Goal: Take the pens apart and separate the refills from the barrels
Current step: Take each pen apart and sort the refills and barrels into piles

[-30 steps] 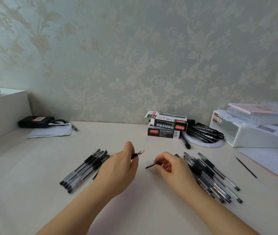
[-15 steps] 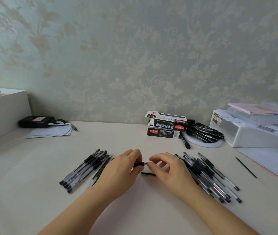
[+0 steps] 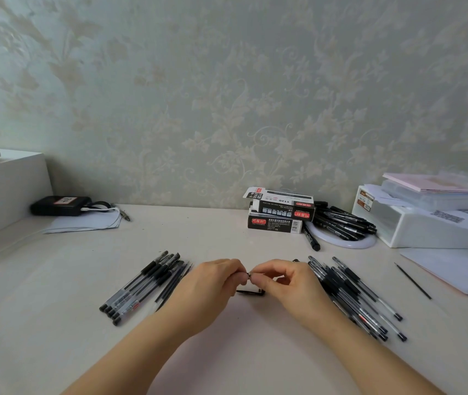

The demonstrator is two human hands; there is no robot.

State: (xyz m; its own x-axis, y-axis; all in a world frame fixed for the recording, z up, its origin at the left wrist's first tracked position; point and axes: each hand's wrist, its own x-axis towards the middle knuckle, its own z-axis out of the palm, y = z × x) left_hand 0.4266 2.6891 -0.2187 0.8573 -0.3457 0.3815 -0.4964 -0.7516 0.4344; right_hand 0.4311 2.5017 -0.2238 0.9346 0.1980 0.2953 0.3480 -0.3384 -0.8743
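Note:
My left hand (image 3: 213, 289) grips a pen (image 3: 246, 274) that is mostly hidden inside the fist; only its dark front end shows. My right hand (image 3: 287, 283) pinches that end with thumb and forefinger, the two hands almost touching. A black pen cap (image 3: 251, 292) lies on the table just below the fingers. To the left lies a row of several barrels and dark refills (image 3: 147, 283). Several whole capped pens (image 3: 352, 295) lie in a heap on the right, partly under my right wrist.
Two stacked pen boxes (image 3: 280, 213) stand at the back, beside a white plate heaped with black pens (image 3: 341, 223). A white box with papers (image 3: 426, 223) fills the back right. One thin refill (image 3: 412, 280) lies alone at right. A black case (image 3: 60, 205) and papers sit back left.
My right hand set the cap down on the table and moved in to pinch the tip end of the pen that my left hand holds. The hands came together.

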